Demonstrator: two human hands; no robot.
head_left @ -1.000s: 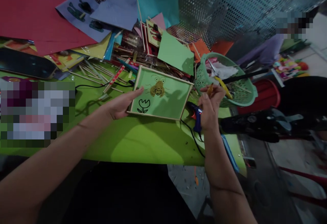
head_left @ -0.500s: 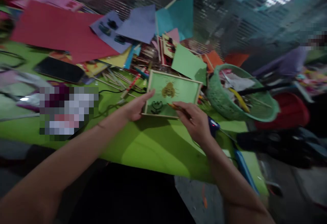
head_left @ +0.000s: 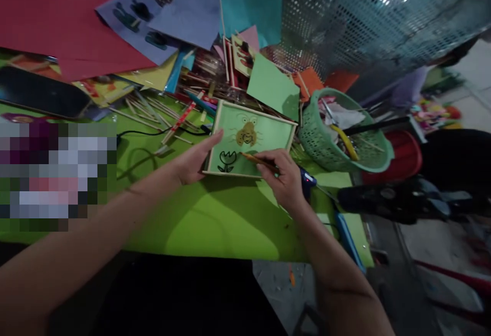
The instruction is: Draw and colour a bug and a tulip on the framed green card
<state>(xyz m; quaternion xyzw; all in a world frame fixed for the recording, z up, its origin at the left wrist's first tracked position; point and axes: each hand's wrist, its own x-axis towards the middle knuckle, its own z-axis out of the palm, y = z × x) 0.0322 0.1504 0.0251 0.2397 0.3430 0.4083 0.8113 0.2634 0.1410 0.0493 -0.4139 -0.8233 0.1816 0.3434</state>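
A green card in a shallow wooden frame (head_left: pixel 278 132) lies on the green-covered table. It bears a brown bee-like drawing (head_left: pixel 247 132) and a black outlined tulip (head_left: pixel 227 160). My left hand (head_left: pixel 197 159) grips the frame's left side, thumb over the rim and the other fingers mostly hidden underneath. In my right hand (head_left: pixel 282 175) is a thin yellow-brown pencil (head_left: pixel 255 158), pinched in the fingers. Its tip is at the card, just right of the tulip and below the brown drawing; whether it touches cannot be made out.
Behind the frame lie thin wooden sticks (head_left: pixel 143 108) and coloured sheets, among them a red sheet (head_left: pixel 84 29). A green basket (head_left: pixel 310 131) of odds and ends stands to the right. Near my right wrist is a blue glue gun (head_left: pixel 307 178). A dark phone (head_left: pixel 42 93) lies left.
The view has turned, so most things sit further left. My right hand still holds the pencil, with more of its length showing and its tip slightly nearer the tulip. My left hand keeps its grip.
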